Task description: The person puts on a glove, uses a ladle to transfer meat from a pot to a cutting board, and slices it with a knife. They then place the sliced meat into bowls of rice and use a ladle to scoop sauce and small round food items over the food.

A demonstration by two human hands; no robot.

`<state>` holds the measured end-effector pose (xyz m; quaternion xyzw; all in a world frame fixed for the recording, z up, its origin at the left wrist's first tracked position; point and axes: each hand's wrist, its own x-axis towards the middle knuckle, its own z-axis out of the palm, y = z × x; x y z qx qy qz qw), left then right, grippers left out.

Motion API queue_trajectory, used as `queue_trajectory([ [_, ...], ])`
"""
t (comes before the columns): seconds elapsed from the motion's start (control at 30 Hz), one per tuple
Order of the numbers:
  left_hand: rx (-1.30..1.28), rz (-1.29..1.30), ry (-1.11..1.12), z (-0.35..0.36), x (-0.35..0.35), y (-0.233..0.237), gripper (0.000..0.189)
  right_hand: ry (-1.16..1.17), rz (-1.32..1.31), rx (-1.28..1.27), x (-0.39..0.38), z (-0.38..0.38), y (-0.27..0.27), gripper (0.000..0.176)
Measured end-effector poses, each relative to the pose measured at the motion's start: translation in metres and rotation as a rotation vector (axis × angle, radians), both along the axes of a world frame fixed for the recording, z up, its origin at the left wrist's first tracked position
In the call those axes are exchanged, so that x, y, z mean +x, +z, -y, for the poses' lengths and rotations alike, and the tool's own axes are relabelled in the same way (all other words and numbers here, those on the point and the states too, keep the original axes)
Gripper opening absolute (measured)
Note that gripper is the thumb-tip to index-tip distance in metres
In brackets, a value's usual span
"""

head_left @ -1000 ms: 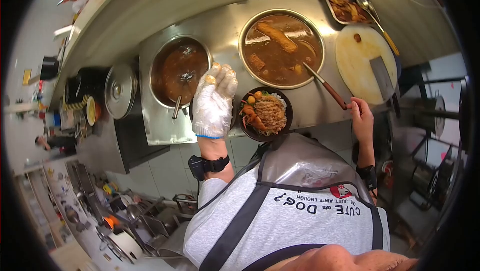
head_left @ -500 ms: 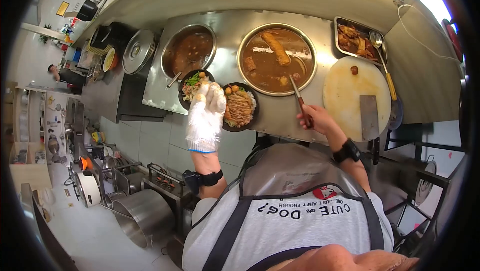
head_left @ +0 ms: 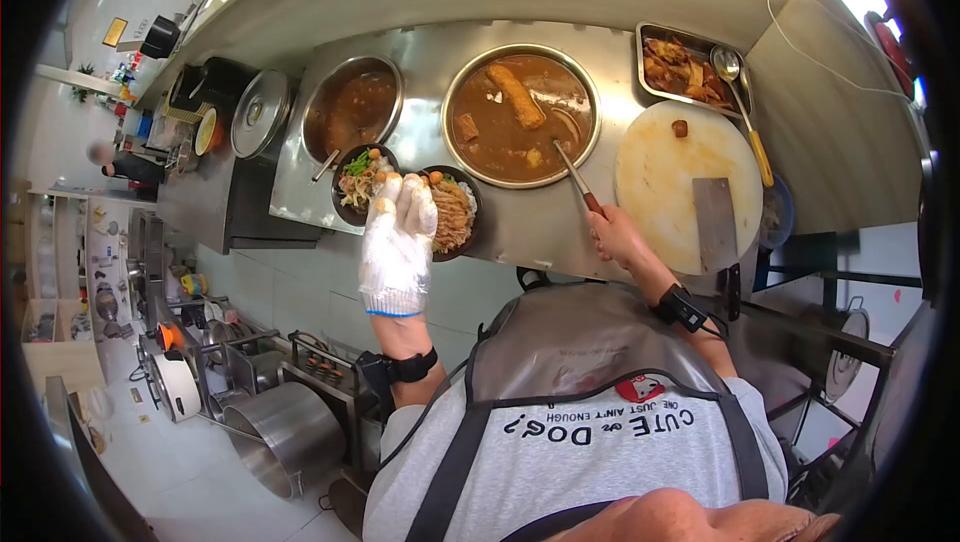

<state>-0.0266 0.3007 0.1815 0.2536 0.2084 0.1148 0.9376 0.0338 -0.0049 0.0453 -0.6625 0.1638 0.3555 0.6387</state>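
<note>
My right hand (head_left: 618, 238) is closed around the wooden handle of a ladle (head_left: 575, 170). The ladle's far end dips into brown broth in a large round pot (head_left: 449, 147), hidden below the surface. A long golden-brown roll (head_left: 516, 96) and some chunks float there. My left hand (head_left: 396, 260), in a white glove under clear plastic, reaches over two black bowls with its fingers extended, and nothing shows in it. The left bowl (head_left: 341, 204) contains greens and shredded vegetables; the right bowl (head_left: 474, 227) has sliced meat, rice and egg, partly covered by the fingers.
Left of the pot stands a second pot (head_left: 398, 112) of brown sauce. On the right lie a round cutting board (head_left: 650, 182) with a cleaver (head_left: 715, 222) on it, and a metal tray (head_left: 645, 94) of browned meat with a yellow-handled ladle (head_left: 755, 147). Another person (head_left: 130, 164) stands far left.
The whole view has shifted, so the counter sits further left. My left hand has drawn slightly back towards me over the bowls. The ladle stays in the broth, tilted a little more.
</note>
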Motion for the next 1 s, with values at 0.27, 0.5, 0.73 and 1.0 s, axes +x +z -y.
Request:
queue_trajectory([
  [0.27, -0.012, 0.042, -0.072, -0.008, 0.014, -0.008, 0.041, -0.037, -0.045, 0.041, 0.003, 0.005, 0.009, 0.02],
  [0.5, 0.009, 0.021, -0.007, -0.02, 0.008, 0.002, 0.039, -0.192, -0.131, 0.152, 0.017, -0.012, 0.011, 0.019],
  [0.73, 0.008, -0.023, 0.03, -0.04, 0.005, -0.009, 0.041, -0.148, -0.009, -0.031, 0.007, -0.028, -0.004, 0.022],
  [1.0, -0.014, -0.006, -0.009, -0.047, 0.012, -0.015, 0.039, -0.091, 0.097, -0.057, -0.019, -0.02, -0.013, 0.022],
])
